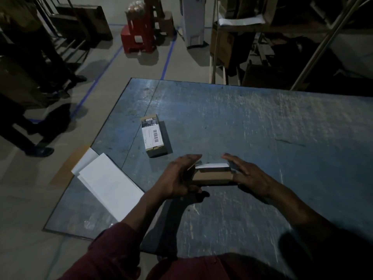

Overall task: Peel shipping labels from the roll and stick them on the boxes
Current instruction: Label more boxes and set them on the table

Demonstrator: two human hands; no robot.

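Note:
A small brown cardboard box (212, 175) with a white label on its top sits low over the blue table (262, 126), held between both hands. My left hand (177, 178) grips its left end, thumb curled under and fingers stretched over the top. My right hand (248, 174) presses flat against its right end with straight fingers. A second small box (153, 136) bearing a barcode label lies on the table beyond my left hand. White label sheets (107, 184) lie at the table's left edge. No label roll is in sight.
A person's legs and dark shoes (40, 151) stand on the floor at left. Red stools (139, 35) and a white appliance (192, 21) stand beyond the table. Metal shelving (262, 37) with cartons fills the back right. Blue tape lines mark the floor.

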